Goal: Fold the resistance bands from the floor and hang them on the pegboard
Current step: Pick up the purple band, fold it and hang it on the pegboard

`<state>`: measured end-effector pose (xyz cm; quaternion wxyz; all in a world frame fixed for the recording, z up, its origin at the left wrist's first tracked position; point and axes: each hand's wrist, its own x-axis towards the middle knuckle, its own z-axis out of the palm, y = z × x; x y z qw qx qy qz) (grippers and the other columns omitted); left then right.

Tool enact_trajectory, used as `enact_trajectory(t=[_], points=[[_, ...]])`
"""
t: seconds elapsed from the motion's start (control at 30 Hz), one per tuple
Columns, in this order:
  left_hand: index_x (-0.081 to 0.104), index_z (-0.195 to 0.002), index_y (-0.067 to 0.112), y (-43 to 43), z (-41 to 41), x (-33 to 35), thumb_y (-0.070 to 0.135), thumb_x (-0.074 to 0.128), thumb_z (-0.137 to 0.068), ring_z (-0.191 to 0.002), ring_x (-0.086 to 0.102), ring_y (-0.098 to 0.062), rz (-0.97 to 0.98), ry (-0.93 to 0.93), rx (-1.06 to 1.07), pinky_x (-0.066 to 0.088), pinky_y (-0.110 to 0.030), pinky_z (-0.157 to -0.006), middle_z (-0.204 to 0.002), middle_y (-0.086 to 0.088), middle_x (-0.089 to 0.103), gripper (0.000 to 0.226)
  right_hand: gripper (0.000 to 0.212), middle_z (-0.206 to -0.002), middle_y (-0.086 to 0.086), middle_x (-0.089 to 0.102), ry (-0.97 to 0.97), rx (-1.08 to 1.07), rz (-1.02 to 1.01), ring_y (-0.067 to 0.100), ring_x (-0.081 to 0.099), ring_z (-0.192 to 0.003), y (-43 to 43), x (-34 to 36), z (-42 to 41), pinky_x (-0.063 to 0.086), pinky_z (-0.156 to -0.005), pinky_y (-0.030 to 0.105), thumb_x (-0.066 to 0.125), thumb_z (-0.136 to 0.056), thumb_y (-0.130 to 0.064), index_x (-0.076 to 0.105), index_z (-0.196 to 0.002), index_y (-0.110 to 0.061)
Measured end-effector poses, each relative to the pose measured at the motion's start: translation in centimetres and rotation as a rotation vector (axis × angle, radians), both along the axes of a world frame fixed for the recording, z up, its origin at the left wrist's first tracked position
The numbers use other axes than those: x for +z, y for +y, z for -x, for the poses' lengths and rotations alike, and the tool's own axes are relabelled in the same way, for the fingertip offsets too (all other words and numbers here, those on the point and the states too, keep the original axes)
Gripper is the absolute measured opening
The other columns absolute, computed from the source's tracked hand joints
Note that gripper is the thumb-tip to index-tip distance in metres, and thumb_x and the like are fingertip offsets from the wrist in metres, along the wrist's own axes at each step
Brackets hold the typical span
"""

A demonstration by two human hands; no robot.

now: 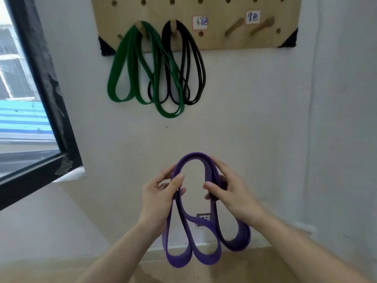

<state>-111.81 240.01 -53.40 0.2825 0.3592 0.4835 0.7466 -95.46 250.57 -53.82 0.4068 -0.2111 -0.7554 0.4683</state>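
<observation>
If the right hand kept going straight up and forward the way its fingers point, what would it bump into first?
Probably the bare white wall. The right hand, gripping the folded purple band, points up and slightly left, so further along it might reach the hanging black bands below the pegboard. Depth is hard to judge from this one view.

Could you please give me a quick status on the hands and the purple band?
Left hand and right hand both gripping folded purple band. Two free pegs on pegboard. Path clear.
</observation>
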Motion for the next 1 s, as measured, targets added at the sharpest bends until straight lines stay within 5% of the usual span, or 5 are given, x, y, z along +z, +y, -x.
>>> enact_trajectory(t=[0.17, 0.33, 0.73, 0.87, 1.0], points=[[0.072, -0.117, 0.019, 1.3, -0.9, 4.5, 0.015, 0.079, -0.085, -0.082, 0.075, -0.021, -0.091, 0.105, 0.085, 0.062, -0.036, -0.080, -0.089, -0.004, 0.074, 0.033, 0.061, -0.089, 0.017, 0.067, 0.197, -0.074, -0.064, 0.030, 0.070, -0.080, -0.6, 3.4, -0.2, 0.058, -0.072, 0.026, 0.066, -0.095, -0.012, 0.044, -0.143, -0.043], [0.069, -0.099, 0.019, 3.4, -0.9, 11.3, 0.020, 0.080, -0.085, -0.079, 0.075, -0.024, -0.201, 0.338, 0.185, 0.063, -0.048, -0.079, -0.089, -0.001, 0.073, 0.018, 0.058, -0.094, 0.003, 0.072, 0.298, -0.124, -0.131, 0.022, 0.072, -0.080, 0.7, 8.5, 0.1, 0.058, -0.072, 0.026, 0.064, -0.096, -0.013, 0.045, -0.143, -0.043], [0.065, -0.099, 0.029, 11.8, -4.0, 27.8, 0.032, 0.081, -0.084, -0.092, 0.070, -0.015, -0.341, 0.670, 0.209, 0.062, -0.043, -0.081, -0.096, 0.007, 0.070, 0.022, 0.056, -0.110, -0.016, 0.065, 0.336, -0.449, -0.531, 0.013, 0.067, -0.093, 8.1, 26.2, -2.8, 0.059, -0.088, 0.042, 0.062, -0.098, -0.029, 0.038, -0.144, -0.050], [0.063, -0.094, 0.032, 15.3, -3.9, 30.5, 0.037, 0.082, -0.080, -0.087, 0.072, -0.018, -0.342, 0.718, 0.274, 0.062, -0.045, -0.080, -0.094, 0.006, 0.070, 0.024, 0.057, -0.109, -0.013, 0.064, 0.304, -0.585, -0.570, 0.010, 0.062, -0.099, 10.7, 28.3, -2.7, 0.052, -0.097, 0.036, 0.060, -0.098, -0.036, 0.037, -0.149, -0.039], [0.063, -0.094, 0.031, 18.1, -3.3, 31.6, 0.037, 0.081, -0.081, -0.084, 0.072, -0.019, -0.311, 0.741, 0.327, 0.062, -0.046, -0.076, -0.094, 0.005, 0.069, 0.023, 0.056, -0.111, -0.014, 0.058, 0.227, -0.633, -0.593, 0.011, 0.060, -0.097, 12.7, 28.7, -1.9, 0.051, -0.086, 0.030, 0.059, -0.099, -0.032, 0.033, -0.148, -0.041]])
